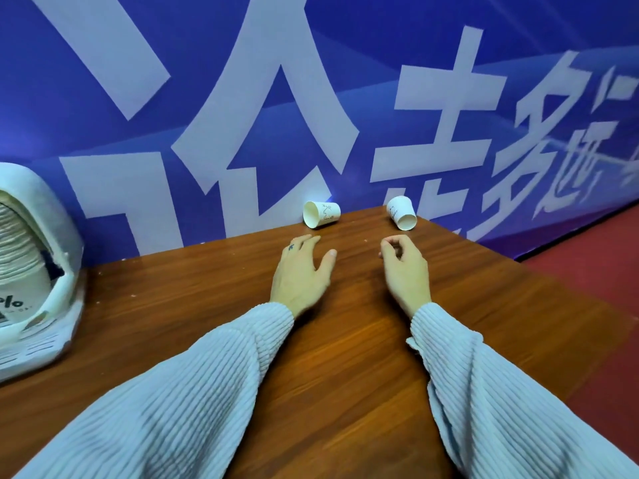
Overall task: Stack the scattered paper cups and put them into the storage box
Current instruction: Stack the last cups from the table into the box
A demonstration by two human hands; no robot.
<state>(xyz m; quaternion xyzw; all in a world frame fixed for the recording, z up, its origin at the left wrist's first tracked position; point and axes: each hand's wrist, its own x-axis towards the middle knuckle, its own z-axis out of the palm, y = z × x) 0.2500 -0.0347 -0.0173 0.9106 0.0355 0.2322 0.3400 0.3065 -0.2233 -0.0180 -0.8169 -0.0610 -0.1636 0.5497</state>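
Reaching: both my hands go toward the last loose cups; neither touches one yet.
Left hand (300,271): empty, fingers spread flat and wide, thumb out.
Right hand (405,267): empty, fingers loosely curled around nothing.
Left cup (321,214): just beyond my left fingertips, lying on its side, mouth turned to the left.
Right cup (401,213): just beyond my right knuckles, also tipped over, mouth facing me.
Storage box (38,271): far off to the left of my left hand, already holding a long nested stack of cups.
Progress: judged nearly done; two cups left to nest and box.
Materials: thin white paper cups, tapered, rolled rims, faint printed marks; box pale, rounded, with slotted plastic wall.
Table (345,340): glossy wood grain beneath both wrists.
Sleeves (193,385): ribbed pale blue knit.
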